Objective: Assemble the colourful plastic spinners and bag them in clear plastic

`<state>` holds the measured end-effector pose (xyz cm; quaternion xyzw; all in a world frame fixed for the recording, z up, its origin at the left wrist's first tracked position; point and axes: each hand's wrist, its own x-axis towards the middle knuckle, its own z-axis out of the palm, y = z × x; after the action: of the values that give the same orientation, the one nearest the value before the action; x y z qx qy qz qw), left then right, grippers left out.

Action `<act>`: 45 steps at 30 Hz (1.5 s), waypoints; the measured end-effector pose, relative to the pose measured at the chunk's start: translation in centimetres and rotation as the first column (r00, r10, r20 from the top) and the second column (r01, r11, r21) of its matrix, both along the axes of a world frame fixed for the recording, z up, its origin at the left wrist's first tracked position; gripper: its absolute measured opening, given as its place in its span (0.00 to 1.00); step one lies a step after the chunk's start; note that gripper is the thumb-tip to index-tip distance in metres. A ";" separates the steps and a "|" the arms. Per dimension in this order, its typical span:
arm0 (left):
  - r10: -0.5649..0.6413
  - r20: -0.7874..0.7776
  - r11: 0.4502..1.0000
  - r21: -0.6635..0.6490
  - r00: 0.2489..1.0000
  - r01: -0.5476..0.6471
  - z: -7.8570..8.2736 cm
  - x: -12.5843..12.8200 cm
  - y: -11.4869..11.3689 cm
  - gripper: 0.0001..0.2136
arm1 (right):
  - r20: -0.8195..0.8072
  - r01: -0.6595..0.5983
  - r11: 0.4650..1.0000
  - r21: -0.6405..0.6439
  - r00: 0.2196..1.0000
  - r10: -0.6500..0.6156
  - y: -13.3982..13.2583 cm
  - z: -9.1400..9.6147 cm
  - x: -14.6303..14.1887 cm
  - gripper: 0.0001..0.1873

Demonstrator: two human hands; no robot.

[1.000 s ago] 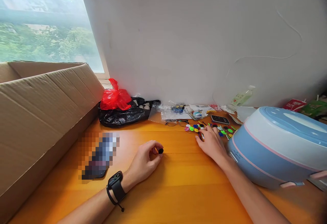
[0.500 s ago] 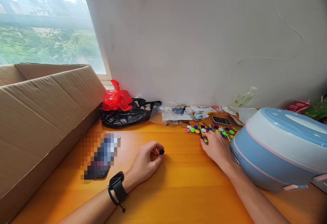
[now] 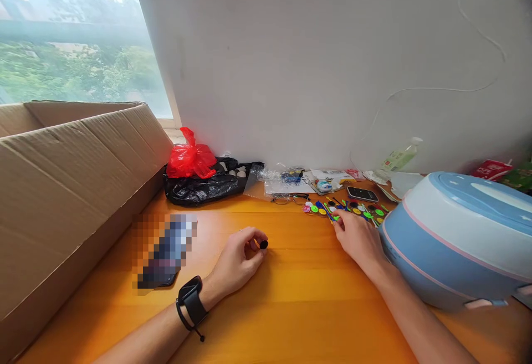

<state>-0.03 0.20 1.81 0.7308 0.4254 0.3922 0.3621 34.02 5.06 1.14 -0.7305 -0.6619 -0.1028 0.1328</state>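
Note:
My left hand rests on the orange table, fingers curled, pinching a small black round piece between thumb and fingertips. A black watch sits on that wrist. My right hand lies further right at the near edge of a scatter of small coloured discs and sticks. Its fingertips touch a green and a blue piece, and the fingers look pinched together on them.
A large open cardboard box fills the left side. A blurred dark object lies beside it. Red bag and black bag sit by the wall, with glasses, a small dark device, a bottle. A blue and white lidded appliance stands right.
My right hand has slid a little to the right and back along the pile of coloured pieces. The left hand has stayed put with the black piece.

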 end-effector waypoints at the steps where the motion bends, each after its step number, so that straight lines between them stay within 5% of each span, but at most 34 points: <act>1: 0.000 0.001 1.000 -0.001 1.000 0.000 0.0 0.0 0.0 0.06 | -0.019 0.000 1.000 -0.001 1.000 0.000 0.0 0.0 0.0 0.17; 8: -0.009 0.007 1.000 -0.003 1.000 0.009 0.1 0.0 0.0 0.06 | -0.130 -0.005 1.000 0.019 0.992 0.007 0.3 0.1 0.3 0.16; 15: -0.007 0.009 1.000 0.006 1.000 0.007 0.0 0.0 0.0 0.07 | -0.078 -0.062 0.997 0.055 0.995 0.066 -0.1 0.4 0.1 0.11; 29: 0.017 0.004 0.998 -0.061 1.000 -0.016 0.2 0.1 -0.1 0.10 | -0.034 0.061 0.968 -0.242 0.997 -0.071 -0.9 1.5 -1.6 0.07; 45: 0.020 0.030 0.995 -0.095 0.999 -0.017 0.2 -0.1 0.2 0.11 | -0.037 0.016 0.980 -0.199 0.999 -0.024 -0.8 1.6 -1.4 0.07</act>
<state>-0.12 0.37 1.96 0.7026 0.4446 0.3864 0.3992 32.61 4.21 2.76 -0.7486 -0.6588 -0.0232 0.0708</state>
